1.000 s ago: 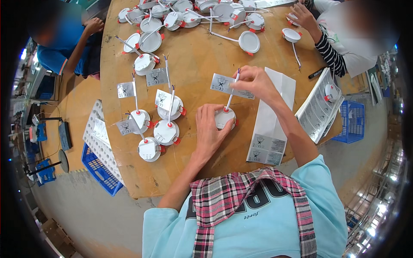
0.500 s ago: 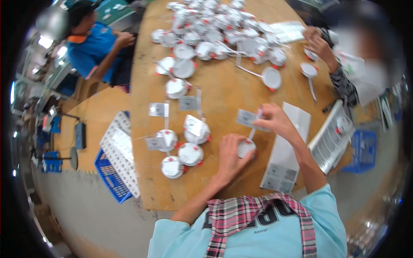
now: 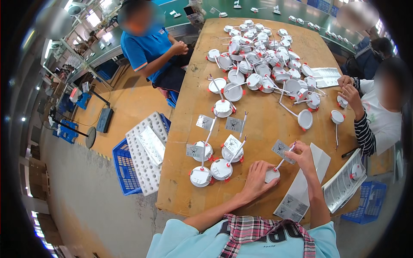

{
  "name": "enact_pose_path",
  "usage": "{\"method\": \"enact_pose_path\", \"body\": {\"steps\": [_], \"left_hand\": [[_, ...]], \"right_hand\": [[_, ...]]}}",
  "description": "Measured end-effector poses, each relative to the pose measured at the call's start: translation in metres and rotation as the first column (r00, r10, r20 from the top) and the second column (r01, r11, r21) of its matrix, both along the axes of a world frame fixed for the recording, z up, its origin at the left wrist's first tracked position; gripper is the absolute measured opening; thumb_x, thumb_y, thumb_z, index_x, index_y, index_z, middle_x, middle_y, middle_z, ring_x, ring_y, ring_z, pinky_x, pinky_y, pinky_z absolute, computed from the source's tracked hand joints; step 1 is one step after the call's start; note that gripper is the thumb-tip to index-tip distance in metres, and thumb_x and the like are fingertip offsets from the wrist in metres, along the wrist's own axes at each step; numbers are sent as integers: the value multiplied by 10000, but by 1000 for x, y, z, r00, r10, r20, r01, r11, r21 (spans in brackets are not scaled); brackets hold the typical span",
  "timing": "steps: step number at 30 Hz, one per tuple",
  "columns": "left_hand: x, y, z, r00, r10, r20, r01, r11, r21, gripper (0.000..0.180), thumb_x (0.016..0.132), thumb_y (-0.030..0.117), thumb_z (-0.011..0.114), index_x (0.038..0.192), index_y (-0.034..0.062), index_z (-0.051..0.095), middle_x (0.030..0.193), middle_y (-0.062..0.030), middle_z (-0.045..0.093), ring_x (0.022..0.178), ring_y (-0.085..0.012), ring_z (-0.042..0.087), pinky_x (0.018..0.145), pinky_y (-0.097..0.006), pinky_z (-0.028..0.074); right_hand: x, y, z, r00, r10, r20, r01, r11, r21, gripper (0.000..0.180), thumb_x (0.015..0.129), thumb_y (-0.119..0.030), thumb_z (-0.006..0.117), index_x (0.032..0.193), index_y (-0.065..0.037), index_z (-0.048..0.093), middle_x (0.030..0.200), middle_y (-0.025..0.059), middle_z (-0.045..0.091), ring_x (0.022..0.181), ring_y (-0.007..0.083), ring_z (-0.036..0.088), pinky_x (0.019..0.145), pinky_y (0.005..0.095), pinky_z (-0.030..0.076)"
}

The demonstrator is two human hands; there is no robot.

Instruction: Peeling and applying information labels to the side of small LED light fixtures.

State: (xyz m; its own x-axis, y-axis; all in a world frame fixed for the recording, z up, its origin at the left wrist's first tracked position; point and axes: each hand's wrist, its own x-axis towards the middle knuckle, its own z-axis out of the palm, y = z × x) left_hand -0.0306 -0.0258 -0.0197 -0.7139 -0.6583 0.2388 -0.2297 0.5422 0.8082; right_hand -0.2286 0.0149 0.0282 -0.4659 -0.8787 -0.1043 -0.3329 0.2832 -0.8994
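Held item: we list one round white plastic lamp unit [image 3: 271,175], on the brown-topped desk [image 3: 266,124] before us, its thin white cable [image 3: 279,164] slanting up and to the right.

Left hand [image 3: 257,177]: the fingers curve round the lamp's left side, the thumb at its near edge; the lamp sits in the gap between them, steadied against the desk.

Right hand [image 3: 306,159]: the fingers are pinched together on a silver rectangular label [image 3: 279,147] at the cable's upper part, above and to the right of the lamp. The label juts out leftward from the fingertips. Whether they also press the cable itself, we cannot tell.

Beside the right forearm: one long white backing strip [image 3: 320,157], silver labels at its near end.

To the left of our hands: four white finished-looking lamps [image 3: 200,177], grouped closely, each with an upright cable and a flag-like silver label.

Far part of the desk: one large heap of white lamps with red clips [image 3: 258,56].

Right edge: a stack of printed silver sheets [image 3: 337,191], bearing one small white lamp [image 3: 356,171]; near it, a black pen [image 3: 349,153].
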Motion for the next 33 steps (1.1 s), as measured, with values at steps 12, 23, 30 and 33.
{"method": "enact_pose_path", "body": {"steps": [12,23,30,33], "left_hand": [[7,4,2,999,-25,30,25,1000,10,447,749,279,696,1091,44,530,1028,-119,507,1034,-304,453,899,-411,340],[0,-1,4,1000,19,4,-20,1000,24,394,674,187,746,988,35,564,947,-125,558,934,-311,494,854,-410,364],[-4,5,-7,999,-30,23,30,1000,-7,373,676,135,737,970,16,542,933,-125,518,939,-295,461,836,-388,373],[-3,7,-5,999,-27,43,27,1000,-10,375,682,139,736,975,12,540,940,-124,518,944,-294,461,839,-388,372]], "right_hand": [[3,6,-1,1000,0,14,0,1000,-16,256,665,-142,765,638,29,576,759,50,541,674,131,489,611,277,396],[-11,-3,-23,987,127,-103,-139,984,-115,318,684,-282,756,771,10,665,780,135,601,757,235,576,684,339,448],[-10,13,-20,997,41,-67,-48,994,-98,332,694,-293,732,767,27,674,863,154,630,836,254,596,750,344,456],[-10,16,-14,995,104,-1,-104,995,12,313,749,-316,719,792,-13,657,996,119,606,997,244,536,879,346,403]]}}
